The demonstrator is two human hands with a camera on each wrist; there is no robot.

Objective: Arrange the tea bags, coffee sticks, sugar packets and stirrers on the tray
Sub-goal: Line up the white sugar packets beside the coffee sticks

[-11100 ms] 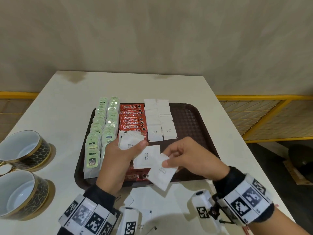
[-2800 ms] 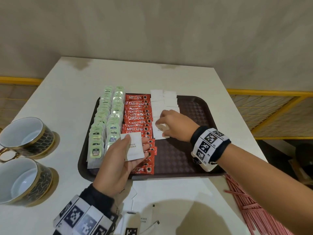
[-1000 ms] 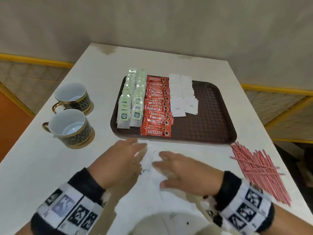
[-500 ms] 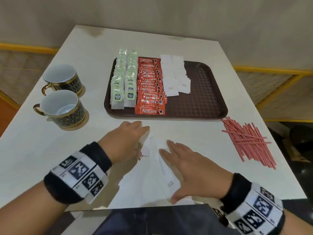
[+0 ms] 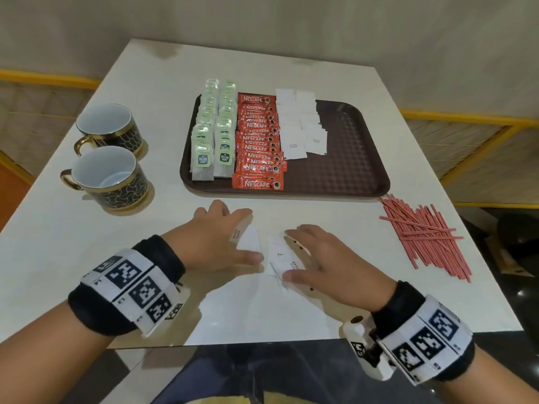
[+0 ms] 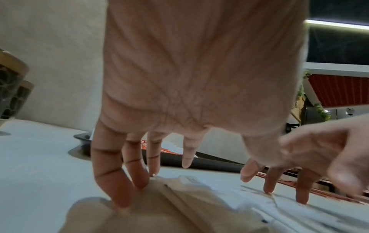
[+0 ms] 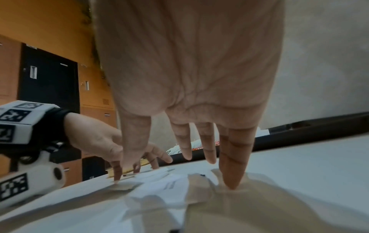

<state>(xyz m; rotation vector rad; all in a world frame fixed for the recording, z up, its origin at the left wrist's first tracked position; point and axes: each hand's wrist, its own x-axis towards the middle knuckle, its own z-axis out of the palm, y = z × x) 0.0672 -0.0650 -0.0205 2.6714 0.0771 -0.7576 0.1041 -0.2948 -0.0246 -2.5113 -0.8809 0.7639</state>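
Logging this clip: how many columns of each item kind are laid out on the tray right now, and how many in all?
Tea bag columns: 2
Coffee stick columns: 1
Sugar packet columns: 2
Stirrer columns: 0; the stirrers lie on the table, right of the tray
Total: 5 columns

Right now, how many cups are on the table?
2. Both stand on the table's left side, left of the tray: the far cup behind, the near cup in front of it. None looks hidden.
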